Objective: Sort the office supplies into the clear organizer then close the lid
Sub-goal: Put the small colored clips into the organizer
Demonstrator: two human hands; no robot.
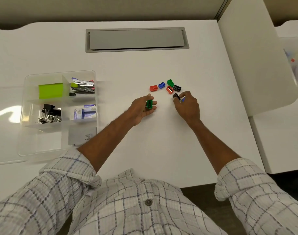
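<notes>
The left hand is cradling a green sharpener in loosely curled fingers, well right of the clear organizer. The right hand, farther right, is pinching a black sharpener at its fingertips. The loose sharpeners are lying just beyond both hands. Piling several into one palm is risking a slip while crossing the counter, or a drop among the binder clips.

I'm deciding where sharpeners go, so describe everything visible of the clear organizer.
The clear organizer is a see-through plastic tray, flat on the white desk. Dividers make compartments holding a lime-green pad, staplers, binder clips, small boxes and a grey card; the near-left one looks bare. Its lid seems to lie open alongside.
</notes>
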